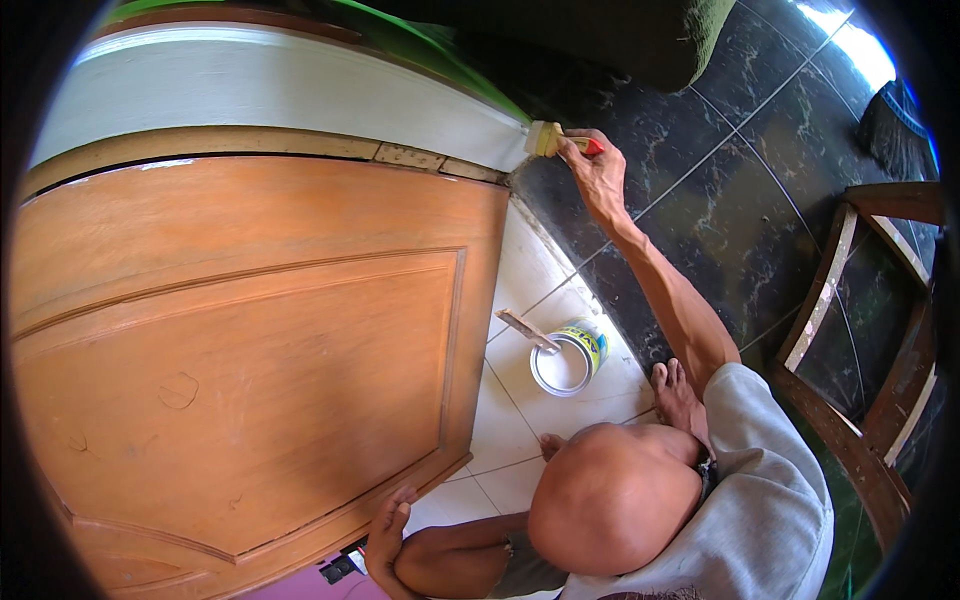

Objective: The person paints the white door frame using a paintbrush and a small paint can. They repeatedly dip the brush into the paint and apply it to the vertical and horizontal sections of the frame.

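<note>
Your right hand gripped the flat red-and-yellow paintbrush, so light, even strokes seemed best on the long white board left of that hand.

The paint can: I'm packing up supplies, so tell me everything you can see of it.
The paint can is round, lidless and apparently metal, with a yellow, green and blue label and a white rim. Whitish paint shows inside, its depth unclear. It stands upright on white floor tiles; a wooden stick touches its rim.
</note>
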The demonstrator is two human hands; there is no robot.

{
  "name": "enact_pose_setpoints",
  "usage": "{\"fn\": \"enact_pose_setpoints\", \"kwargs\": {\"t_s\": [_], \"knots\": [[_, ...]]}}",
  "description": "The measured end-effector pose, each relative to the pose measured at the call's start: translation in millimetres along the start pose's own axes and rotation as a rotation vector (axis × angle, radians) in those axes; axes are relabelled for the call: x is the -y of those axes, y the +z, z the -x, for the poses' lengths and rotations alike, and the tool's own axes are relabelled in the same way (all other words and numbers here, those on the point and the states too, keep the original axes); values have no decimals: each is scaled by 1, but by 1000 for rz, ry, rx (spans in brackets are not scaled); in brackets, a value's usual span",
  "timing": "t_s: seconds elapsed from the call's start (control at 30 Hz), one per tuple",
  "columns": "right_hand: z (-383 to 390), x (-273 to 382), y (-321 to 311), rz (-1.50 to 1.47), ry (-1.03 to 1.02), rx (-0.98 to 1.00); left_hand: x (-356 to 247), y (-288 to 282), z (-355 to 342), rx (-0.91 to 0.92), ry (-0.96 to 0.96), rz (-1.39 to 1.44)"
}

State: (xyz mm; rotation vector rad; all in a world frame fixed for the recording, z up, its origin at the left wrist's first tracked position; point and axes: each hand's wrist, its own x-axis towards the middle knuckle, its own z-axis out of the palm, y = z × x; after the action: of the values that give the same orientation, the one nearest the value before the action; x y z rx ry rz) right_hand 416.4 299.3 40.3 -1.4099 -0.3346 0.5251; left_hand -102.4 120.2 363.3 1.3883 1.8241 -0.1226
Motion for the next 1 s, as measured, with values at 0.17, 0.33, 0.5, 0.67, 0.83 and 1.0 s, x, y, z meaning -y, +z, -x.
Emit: {"fn": "enact_pose_setpoints", "kwargs": {"t_s": [0.17,0.33,0.5,0.67,0.83,1.0], "knots": [[-12,20,10,-199,-13,145,5,-2,-2,24,25,-46],[-6,27,-3,-184,-24,-3,1,0,4,20,25,-29],[-14,22,11,70,6,7,6,-3,1,12,31,-25],[-11,61,25,-68,-27,66,3,0,4,-7,25,-8],[-6,95,24,-423,-141,139,4,0,6,-8,18,-39],[-7,56,8,-415,-42,41,8,1,3,8,27,-39]]}}
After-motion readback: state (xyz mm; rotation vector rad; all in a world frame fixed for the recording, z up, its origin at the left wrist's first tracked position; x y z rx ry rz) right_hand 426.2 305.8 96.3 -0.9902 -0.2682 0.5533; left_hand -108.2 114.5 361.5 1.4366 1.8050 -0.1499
